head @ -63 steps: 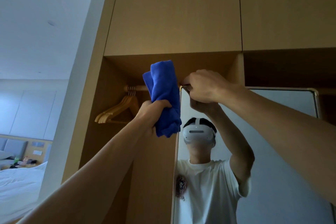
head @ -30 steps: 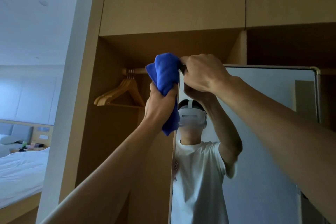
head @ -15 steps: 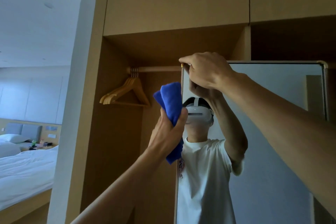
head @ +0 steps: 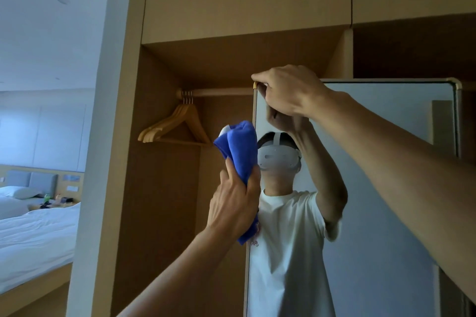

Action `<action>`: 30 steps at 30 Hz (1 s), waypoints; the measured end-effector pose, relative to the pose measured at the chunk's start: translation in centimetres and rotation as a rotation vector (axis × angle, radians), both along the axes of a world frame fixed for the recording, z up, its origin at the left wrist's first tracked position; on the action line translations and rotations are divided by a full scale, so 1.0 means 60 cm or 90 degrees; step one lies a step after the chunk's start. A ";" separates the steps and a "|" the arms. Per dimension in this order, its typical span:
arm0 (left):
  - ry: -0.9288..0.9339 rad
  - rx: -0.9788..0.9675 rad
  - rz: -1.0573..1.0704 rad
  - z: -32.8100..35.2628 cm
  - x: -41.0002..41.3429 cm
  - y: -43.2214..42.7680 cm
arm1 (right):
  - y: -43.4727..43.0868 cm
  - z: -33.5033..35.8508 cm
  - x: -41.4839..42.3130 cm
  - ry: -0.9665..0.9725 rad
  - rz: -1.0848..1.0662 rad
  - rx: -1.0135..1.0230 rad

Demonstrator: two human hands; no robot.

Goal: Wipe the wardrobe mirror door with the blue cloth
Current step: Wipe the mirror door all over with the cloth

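The wipe looks barely begun: the cloth point(head: 239, 144) sits bunched against the left edge of the mirror door point(head: 373, 252), a little below its top-left corner, and nearly the whole pane seems left to do. Whether the cloth touches the glass or only the frame is hard to tell. The left hand point(head: 234, 203) clenches the cloth, fingers wrapped tightly. The right hand point(head: 288, 92) grips the door's top-left corner, fingers curled over it.
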State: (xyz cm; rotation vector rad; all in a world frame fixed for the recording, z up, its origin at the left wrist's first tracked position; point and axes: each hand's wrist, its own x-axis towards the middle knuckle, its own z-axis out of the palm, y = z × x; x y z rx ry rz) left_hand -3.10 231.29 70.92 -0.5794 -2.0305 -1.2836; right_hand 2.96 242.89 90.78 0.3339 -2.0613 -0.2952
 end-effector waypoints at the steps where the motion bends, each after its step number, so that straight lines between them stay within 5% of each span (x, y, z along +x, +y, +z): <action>1: -0.001 -0.012 0.005 -0.024 0.004 0.000 | -0.001 -0.003 -0.003 -0.003 0.001 0.000; 12: 0.014 -0.013 0.053 0.108 -0.007 -0.005 | 0.005 -0.021 -0.016 -0.018 0.024 0.016; 23: -0.018 -0.057 0.105 -0.130 0.021 0.012 | 0.012 -0.020 -0.015 -0.006 0.015 0.014; 30: 0.027 -0.027 0.091 -0.019 -0.011 0.001 | 0.003 -0.024 -0.020 0.011 0.013 0.019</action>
